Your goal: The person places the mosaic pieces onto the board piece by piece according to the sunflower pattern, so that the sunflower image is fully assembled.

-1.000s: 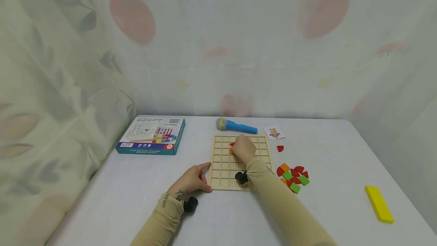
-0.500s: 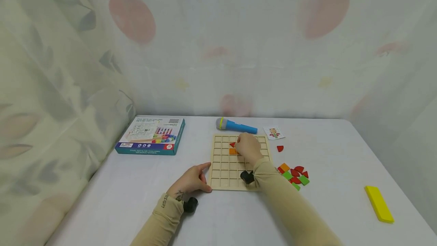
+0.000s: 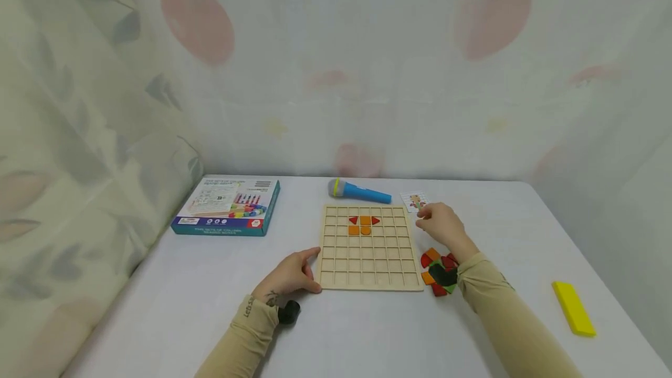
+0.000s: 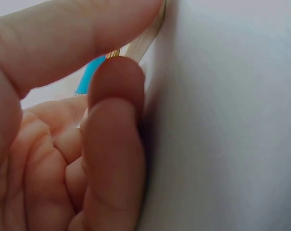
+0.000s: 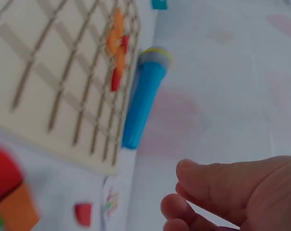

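1. Left hand [image 3: 286, 276]: spread thumb and forefinger touch one edge of the wooden grid board [image 3: 367, 254].
2. Right hand [image 3: 442, 225]: loosely bent fingers, nothing visibly held, above a red tile [image 5: 82, 214].

Head view looks down; right wrist's (nearer) shares the board [image 3: 367, 253].

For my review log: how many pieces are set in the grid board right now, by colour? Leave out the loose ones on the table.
Red pieces: 2
Orange pieces: 3
Total in the grid board: 5
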A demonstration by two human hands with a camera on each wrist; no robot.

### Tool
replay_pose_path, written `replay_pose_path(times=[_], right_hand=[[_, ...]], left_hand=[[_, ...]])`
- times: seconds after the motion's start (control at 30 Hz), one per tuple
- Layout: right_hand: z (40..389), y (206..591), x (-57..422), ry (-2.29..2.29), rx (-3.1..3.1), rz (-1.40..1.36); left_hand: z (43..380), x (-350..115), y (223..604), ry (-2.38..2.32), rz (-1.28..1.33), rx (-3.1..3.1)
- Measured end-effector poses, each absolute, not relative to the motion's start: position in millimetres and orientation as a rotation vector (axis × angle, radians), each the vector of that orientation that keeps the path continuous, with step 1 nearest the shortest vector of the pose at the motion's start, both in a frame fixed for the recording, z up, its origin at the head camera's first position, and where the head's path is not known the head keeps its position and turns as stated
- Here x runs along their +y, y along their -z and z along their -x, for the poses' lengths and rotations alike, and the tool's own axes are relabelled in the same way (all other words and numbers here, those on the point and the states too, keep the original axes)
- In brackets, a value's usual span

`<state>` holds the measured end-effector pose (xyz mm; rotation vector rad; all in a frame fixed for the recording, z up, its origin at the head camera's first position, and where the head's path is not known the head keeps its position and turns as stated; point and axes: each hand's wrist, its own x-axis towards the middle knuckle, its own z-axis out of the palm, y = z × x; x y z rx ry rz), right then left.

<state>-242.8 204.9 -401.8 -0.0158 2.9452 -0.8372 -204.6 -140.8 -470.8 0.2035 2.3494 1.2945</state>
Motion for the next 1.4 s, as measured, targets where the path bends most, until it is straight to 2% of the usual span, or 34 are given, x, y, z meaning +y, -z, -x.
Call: replay_pose_path(times=[0.3, 0.83, 1.2, 1.4], right_hand=[[225.4, 425.2, 231.4, 0.679, 2.755, -0.091], [220.9, 433.7, 225.4, 0.599, 2.761, -0.071], [243.9, 407.0, 202.8, 1.103, 2.737, -0.151], [260.5, 415.4, 174.9, 1.395, 2.644, -0.180]], left_hand=[[204.1, -140.1, 466.5, -1.289, -0.193, 2.353], [203.5, -141.8, 467.7, -1.276, -0.257, 2.366], [202.7, -141.4, 466.5, -1.294, -0.226, 2.356], [202.5, -141.0, 468.0, -1.310, -0.190, 2.341]])
